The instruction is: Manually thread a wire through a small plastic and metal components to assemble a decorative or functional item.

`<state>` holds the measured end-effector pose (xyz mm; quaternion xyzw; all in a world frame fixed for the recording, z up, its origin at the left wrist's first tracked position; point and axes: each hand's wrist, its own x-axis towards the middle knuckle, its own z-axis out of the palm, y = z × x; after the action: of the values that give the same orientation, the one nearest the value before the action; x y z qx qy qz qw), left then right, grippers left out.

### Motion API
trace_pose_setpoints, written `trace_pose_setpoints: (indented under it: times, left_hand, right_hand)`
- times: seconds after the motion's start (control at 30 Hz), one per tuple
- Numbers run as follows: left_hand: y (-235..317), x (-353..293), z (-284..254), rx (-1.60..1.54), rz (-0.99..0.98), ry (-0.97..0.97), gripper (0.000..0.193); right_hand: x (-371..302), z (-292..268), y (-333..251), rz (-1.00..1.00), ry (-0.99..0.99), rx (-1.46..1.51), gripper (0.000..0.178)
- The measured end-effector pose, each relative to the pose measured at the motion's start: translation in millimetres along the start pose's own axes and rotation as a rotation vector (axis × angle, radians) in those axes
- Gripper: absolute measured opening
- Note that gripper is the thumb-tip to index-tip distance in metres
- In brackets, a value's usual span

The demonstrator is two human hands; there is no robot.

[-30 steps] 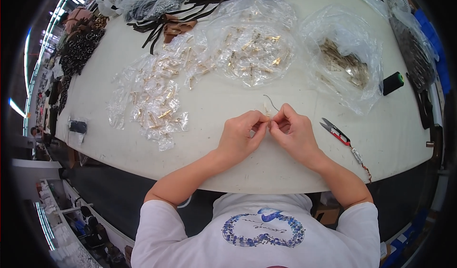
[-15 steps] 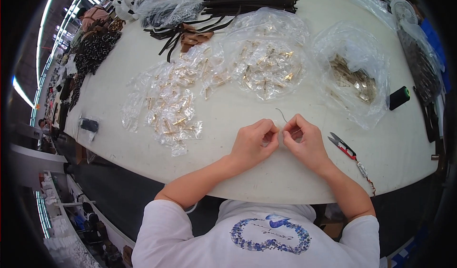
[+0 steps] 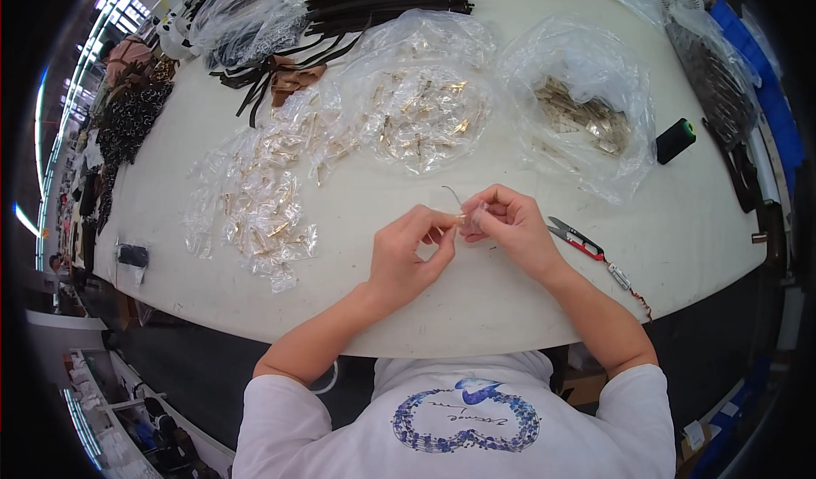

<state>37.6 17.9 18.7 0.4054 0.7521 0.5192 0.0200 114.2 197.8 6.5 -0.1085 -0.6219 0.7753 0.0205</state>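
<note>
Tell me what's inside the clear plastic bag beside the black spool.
The clear plastic bag holds a heap of dull, brownish, strip-like pieces. The lower layers are covered, so what lies there can't be seen.

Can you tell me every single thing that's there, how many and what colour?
Crumpled piece: one, clear, at the hands
Cord: one, dark, just beyond the hands
Snips: one, black and red, right
Spool: one, black and green, far right
Little packets: too many to count, clear and gold, left
Big bags: two, clear, middle and right
Strips: many, dark, table's far side
Scrap bundle: one, brown, beside the strips
Small packet: one, dark, left edge
Table: one, whitish, underneath
Shirt: one, white and blue, bottom
Hands: two, bare, centre
</note>
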Motion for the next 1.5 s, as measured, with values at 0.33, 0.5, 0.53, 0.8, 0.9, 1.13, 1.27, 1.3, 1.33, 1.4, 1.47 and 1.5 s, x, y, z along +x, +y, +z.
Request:
trace_pose_setpoints:
  times: [0.33, 0.5, 0.53, 0.8, 0.9, 1.13, 1.27, 1.3, 1.33, 1.4, 1.47, 1.5]
  left_hand:
    - [-26, 28, -8, -0.542, -0.501, -0.300, 0.018]
    - [-34, 21, -8, -0.716, -0.624, -0.247, 0.017]
    - [-34, 21, -10, -0.742, -0.687, -0.239, 0.018]
    - [-33, 14, -12, -0.766, -0.688, -0.192, 0.016]
    - [-30, 12, -12, -0.755, -0.638, -0.198, 0.016]
    - [-26, 9, -11, -0.805, -0.530, -0.181, 0.016]
    - [-26, 16, -20, -0.775, -0.742, -0.226, 0.016]
    - [-22, 17, -19, -0.772, -0.731, -0.195, 0.016]
    - [-20, 17, -18, -0.770, -0.721, -0.164, 0.018]
    - [-25, 12, -15, -0.778, -0.680, -0.173, 0.018]
    - [-28, 10, -13, -0.786, -0.638, -0.182, 0.019]
    - [-29, 10, -13, -0.781, -0.645, -0.214, 0.017]
  right_hand:
    - [0, -9, -8, 0.083, -0.027, 0.113, 0.020]
    - [2, -10, -6, 0.099, 0.029, 0.067, 0.023]
    - [2, -9, -4, 0.063, 0.075, -0.002, 0.020]
    - [-5, 1, 7, -0.337, 0.156, -0.477, 0.011]
    - [-7, 2, 3, -0.283, 0.094, -0.430, 0.012]
    - [-6, 1, 2, 0.020, 0.053, -0.205, 0.009]
    - [-3, 0, 0, -0.010, 0.021, 0.014, 0.008]
    - [-3, 0, 1, -0.009, 0.020, 0.013, 0.008]
    - [-4, -1, 3, -0.048, 0.052, -0.046, 0.008]
    - [-4, 0, 4, -0.090, 0.078, -0.104, 0.009]
    - [-5, 1, 3, -0.101, 0.056, -0.117, 0.014]
    - [-4, 0, 2, -0.102, 0.052, -0.118, 0.014]
